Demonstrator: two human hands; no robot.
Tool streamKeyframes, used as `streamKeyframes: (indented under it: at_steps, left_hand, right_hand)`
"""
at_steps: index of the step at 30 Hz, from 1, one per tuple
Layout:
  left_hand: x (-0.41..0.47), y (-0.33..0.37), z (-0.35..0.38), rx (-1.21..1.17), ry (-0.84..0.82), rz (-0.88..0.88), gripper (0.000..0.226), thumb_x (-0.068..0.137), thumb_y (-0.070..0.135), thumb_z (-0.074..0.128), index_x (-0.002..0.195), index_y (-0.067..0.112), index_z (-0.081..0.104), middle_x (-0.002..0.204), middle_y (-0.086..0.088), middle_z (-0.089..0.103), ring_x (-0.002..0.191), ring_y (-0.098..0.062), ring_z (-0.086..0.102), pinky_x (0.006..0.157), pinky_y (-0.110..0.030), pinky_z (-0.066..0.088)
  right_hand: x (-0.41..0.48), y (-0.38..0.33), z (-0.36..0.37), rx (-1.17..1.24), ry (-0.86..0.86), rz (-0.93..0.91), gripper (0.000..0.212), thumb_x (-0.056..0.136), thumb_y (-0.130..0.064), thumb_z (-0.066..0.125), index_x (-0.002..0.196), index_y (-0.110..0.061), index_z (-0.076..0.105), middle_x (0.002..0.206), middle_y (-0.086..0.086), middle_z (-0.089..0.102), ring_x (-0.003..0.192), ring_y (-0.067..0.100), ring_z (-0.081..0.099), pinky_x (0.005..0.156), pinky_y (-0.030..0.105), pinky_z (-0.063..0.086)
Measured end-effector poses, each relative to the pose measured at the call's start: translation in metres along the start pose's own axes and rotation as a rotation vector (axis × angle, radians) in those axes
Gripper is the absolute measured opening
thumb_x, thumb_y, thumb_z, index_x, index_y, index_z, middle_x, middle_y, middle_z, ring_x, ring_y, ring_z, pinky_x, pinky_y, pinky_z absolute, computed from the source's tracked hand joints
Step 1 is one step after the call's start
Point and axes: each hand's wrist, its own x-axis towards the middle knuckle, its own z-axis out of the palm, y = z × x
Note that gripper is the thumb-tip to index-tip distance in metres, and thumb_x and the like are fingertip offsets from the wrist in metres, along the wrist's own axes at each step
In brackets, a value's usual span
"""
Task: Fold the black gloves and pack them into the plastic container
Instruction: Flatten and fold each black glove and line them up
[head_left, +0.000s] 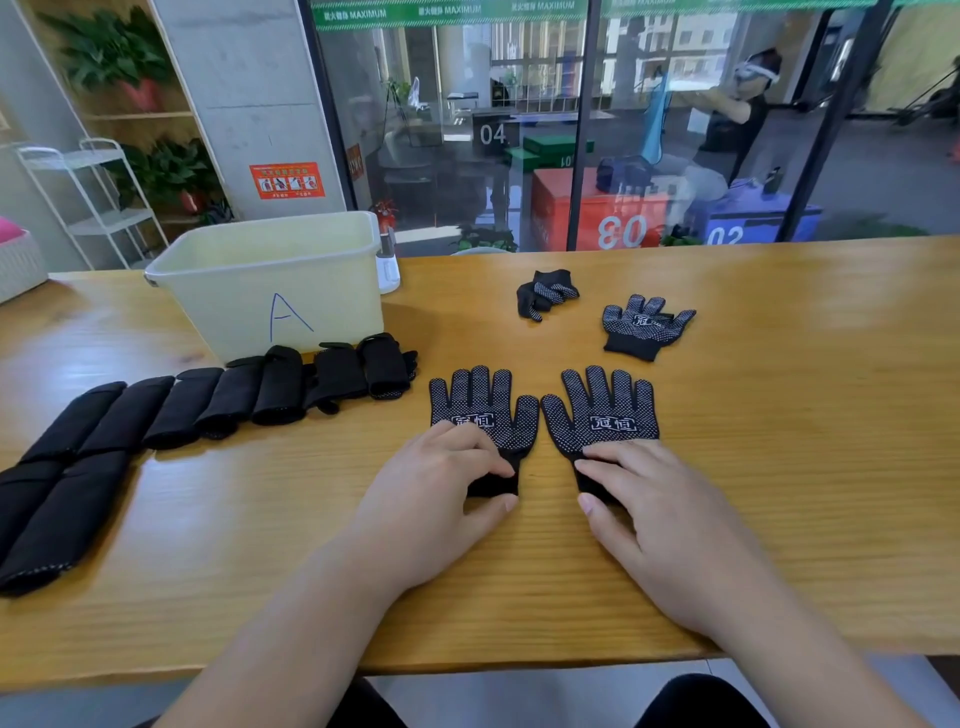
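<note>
Leftward, folded gloves: laid in an overlapping row on the wooden table, ending at the container's front.
Plastic container: stood at the far left, marked "A"; its inside is hidden.
Crumpled glove: left beyond the hands.
Spare flat glove: laid near it, dots up.
Left hand: fingers curled over the cuff of the left dotted glove, thumb at the hem.
Right hand: cuff of the right dotted glove pinched likewise; both gloves are spread flat, side by side.
</note>
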Motion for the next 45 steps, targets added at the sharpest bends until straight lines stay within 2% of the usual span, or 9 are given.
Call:
streamKeyframes:
  at_steps: [13,18,23,28,30,32,34,37,45]
  left_hand:
    - [0.004,0.005,-0.002,0.042,0.168,-0.090,0.002,0.099,0.034,0.071,0.098,0.036,0.071,0.096,0.022,0.059,0.092,-0.002,0.053,0.088,-0.035,0.048]
    - [0.012,0.030,-0.015,-0.380,0.280,-0.262,0.007,0.101,0.032,0.071,0.096,0.036,0.073,0.093,0.025,0.069,0.089,-0.003,0.064,0.075,-0.012,0.045]
    - [0.031,0.065,-0.013,-0.798,0.210,-0.268,0.006,0.099,0.022,0.077,0.094,0.025,0.077,0.088,0.007,0.078,0.084,-0.012,0.074,0.077,-0.033,0.060]
    - [0.053,0.084,0.003,-0.910,0.113,-0.240,0.005,0.096,0.018,0.080,0.094,0.022,0.078,0.090,0.005,0.079,0.087,-0.014,0.077,0.086,-0.038,0.063]
    - [0.060,0.080,0.006,-0.823,0.083,-0.200,0.001,0.099,0.023,0.076,0.098,0.024,0.077,0.092,0.011,0.078,0.080,0.000,0.071,0.078,-0.022,0.055]
    - [0.064,0.072,0.007,-0.587,0.050,-0.151,0.007,0.102,0.033,0.071,0.107,0.030,0.075,0.100,0.019,0.074,0.083,0.009,0.064,0.076,-0.011,0.045]
    - [0.069,0.054,0.011,-0.281,-0.035,-0.067,0.023,0.106,0.041,0.061,0.127,0.033,0.068,0.124,0.021,0.069,0.110,0.006,0.060,0.096,-0.021,0.048]
    - [0.069,0.027,0.018,-0.015,-0.213,-0.008,0.046,0.110,0.050,0.047,0.152,0.032,0.050,0.152,0.014,0.055,0.139,-0.010,0.050,0.122,-0.040,0.036]
    - [0.056,-0.013,0.019,0.108,-0.238,0.018,0.070,0.103,0.070,0.016,0.151,0.033,0.051,0.163,0.019,0.043,0.151,-0.002,0.037,0.133,-0.040,0.015]
  right_hand:
    - [-0.002,0.000,-0.003,0.068,0.044,0.004,0.044,0.108,-0.048,0.045,0.141,-0.029,0.067,0.140,-0.021,0.056,0.135,-0.001,0.044,0.113,0.022,0.040]
    - [0.000,-0.002,-0.004,0.156,0.111,-0.051,0.047,0.106,-0.051,0.048,0.143,-0.026,0.064,0.137,-0.020,0.059,0.131,0.002,0.049,0.108,0.032,0.048]
    - [-0.003,-0.003,-0.013,0.251,0.104,-0.070,0.072,0.092,-0.077,0.061,0.150,-0.035,0.052,0.135,-0.032,0.053,0.130,-0.003,0.047,0.104,0.018,0.041]
    - [0.000,0.003,-0.013,0.393,0.232,0.044,0.026,0.090,-0.047,0.079,0.109,-0.044,0.062,0.100,-0.028,0.062,0.099,0.003,0.058,0.081,0.023,0.046]
    - [0.001,0.010,-0.009,0.450,0.291,0.141,0.009,0.097,-0.028,0.073,0.098,-0.035,0.067,0.086,-0.019,0.065,0.083,0.006,0.061,0.070,0.027,0.045]
    - [0.002,0.017,-0.008,0.566,0.312,0.267,0.016,0.100,-0.020,0.068,0.103,-0.036,0.073,0.082,-0.021,0.071,0.072,0.002,0.063,0.064,0.017,0.043]
    - [0.002,0.024,-0.008,0.634,0.362,0.368,0.019,0.101,-0.021,0.068,0.109,-0.036,0.075,0.090,-0.028,0.075,0.082,-0.005,0.067,0.073,0.017,0.048]
    - [0.004,0.037,-0.005,0.715,0.437,0.509,0.012,0.101,-0.026,0.068,0.108,-0.030,0.076,0.093,-0.018,0.078,0.090,0.005,0.071,0.085,0.042,0.057]
    - [0.008,0.045,-0.008,0.765,0.499,0.615,0.010,0.099,-0.026,0.069,0.098,-0.034,0.075,0.092,-0.020,0.077,0.087,0.011,0.071,0.085,0.047,0.058]
